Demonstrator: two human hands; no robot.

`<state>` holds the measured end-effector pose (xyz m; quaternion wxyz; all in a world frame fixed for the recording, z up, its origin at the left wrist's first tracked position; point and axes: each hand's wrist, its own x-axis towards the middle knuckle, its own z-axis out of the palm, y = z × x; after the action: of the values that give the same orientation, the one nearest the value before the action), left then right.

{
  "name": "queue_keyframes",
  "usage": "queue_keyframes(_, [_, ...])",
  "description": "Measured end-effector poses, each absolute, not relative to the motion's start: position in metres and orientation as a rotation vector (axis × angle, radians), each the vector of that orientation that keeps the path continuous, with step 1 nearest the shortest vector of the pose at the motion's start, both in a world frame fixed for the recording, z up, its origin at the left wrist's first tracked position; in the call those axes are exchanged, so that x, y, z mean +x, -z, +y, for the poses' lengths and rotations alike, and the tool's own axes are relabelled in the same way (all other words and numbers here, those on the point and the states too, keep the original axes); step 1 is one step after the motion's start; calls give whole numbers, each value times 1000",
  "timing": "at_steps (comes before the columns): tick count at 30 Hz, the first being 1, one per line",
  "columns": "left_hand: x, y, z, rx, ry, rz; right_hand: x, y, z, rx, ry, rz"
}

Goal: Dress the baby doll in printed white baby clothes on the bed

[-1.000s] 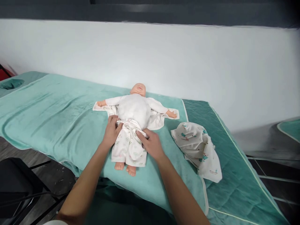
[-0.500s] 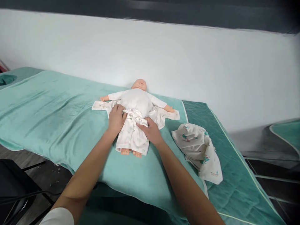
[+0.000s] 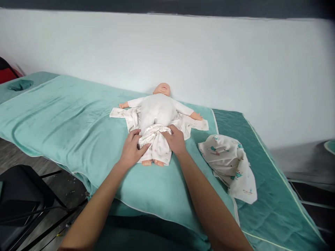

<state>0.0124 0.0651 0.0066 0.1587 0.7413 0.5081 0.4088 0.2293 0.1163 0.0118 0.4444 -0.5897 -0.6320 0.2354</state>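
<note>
Currently we're at the waistband (image 3: 156, 129): pants (image 3: 162, 150) on the doll (image 3: 158, 108) atop the green blanket (image 3: 86, 118), right hand (image 3: 177, 140) pinching cloth, left hand (image 3: 131, 149) touching, grip unclear; next move likely needs even hold.

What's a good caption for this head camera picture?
Left hand and right hand touch patterned pants on a doll atop green cloth.

1. A crumpled white cloth with green printed figures (image 3: 227, 162), lying across the white edging (image 3: 215, 121) of a pale green plush blanket (image 3: 86, 115) onto a dark green quilted cover (image 3: 273, 197).
2. A padded green bed (image 3: 43, 78) with a round hole (image 3: 20, 85) at its left end.
3. A black chair (image 3: 24, 195) on a dark grey floor (image 3: 68, 190).
4. A white wall (image 3: 167, 48) with a dark band (image 3: 167, 7) along its top.
</note>
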Motion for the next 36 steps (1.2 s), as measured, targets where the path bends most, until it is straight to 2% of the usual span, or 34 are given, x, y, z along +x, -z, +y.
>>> queue_keyframes(14, [11,2,72,2089,-1282,1449,216,-14,11,-1415,-776,-1752])
queue_keyframes(24, [-1,-5,60,2072,-1199,1341,208,-14,4,-1496,-534,-1841])
queue_keyframes(36, [-30,-70,-1,2149,-815,1221,204,-78,-27,-1678,-764,-1838])
